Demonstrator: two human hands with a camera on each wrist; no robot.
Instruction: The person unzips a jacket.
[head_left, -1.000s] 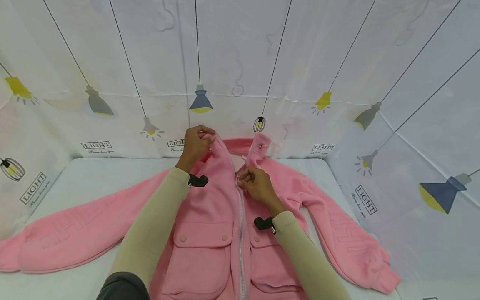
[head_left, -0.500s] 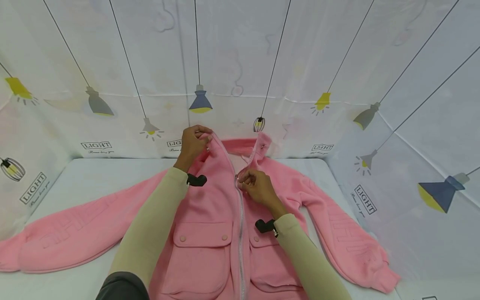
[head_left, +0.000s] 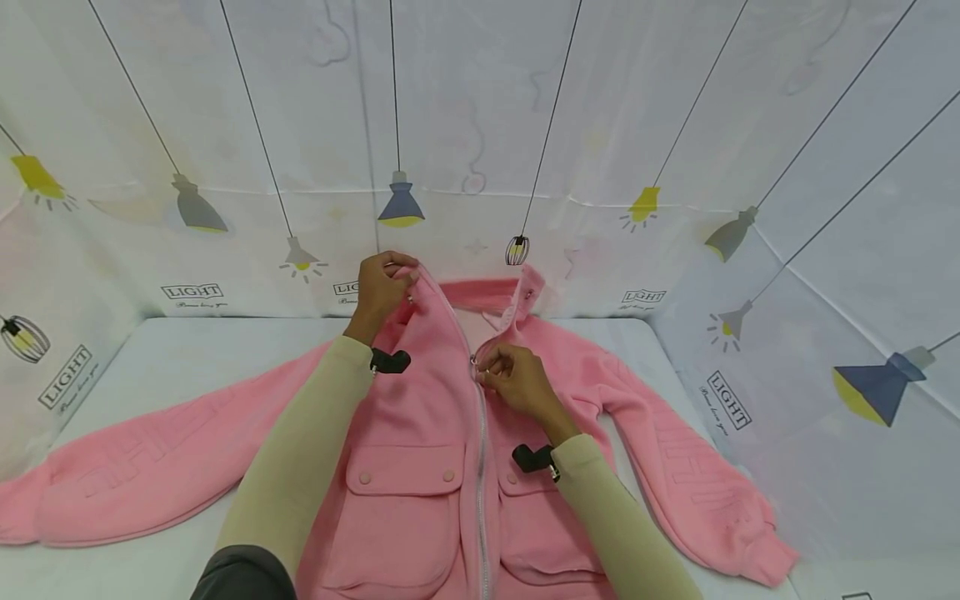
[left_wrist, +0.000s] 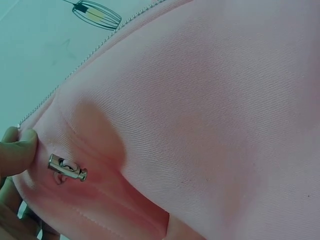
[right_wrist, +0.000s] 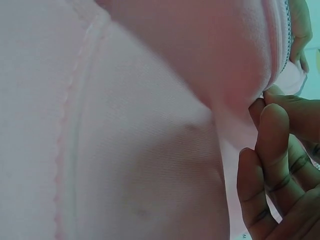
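A pink jacket (head_left: pixel 408 417) lies spread out, front up, its front zipper (head_left: pixel 482 483) joined below mid-chest and parted above. My left hand (head_left: pixel 381 292) pinches the top corner of the collar on the left and holds it up; a metal cord stopper (left_wrist: pixel 68 168) hangs by the thumb in the left wrist view. At the chest, my right hand (head_left: pixel 517 379) pinches the zipper pull, which the fingertips mostly hide, just below the slider (head_left: pixel 474 360). The other collar end (head_left: pixel 527 287) stands up untouched. In the right wrist view, right fingers (right_wrist: pixel 274 130) meet at the zipper edge.
The jacket lies on a white table (head_left: pixel 202 342); one sleeve (head_left: pixel 150 467) stretches left, the other (head_left: pixel 697 467) right. Flap pockets (head_left: pixel 405 471) sit low on the front. Behind and at the sides hangs a white sheet (head_left: pixel 450 108) printed with lamps.
My right hand has slid slightly down with the zipper pull, so the slider sits lower. My left hand has drawn the collar corner a little left, and the neck opening is wider.
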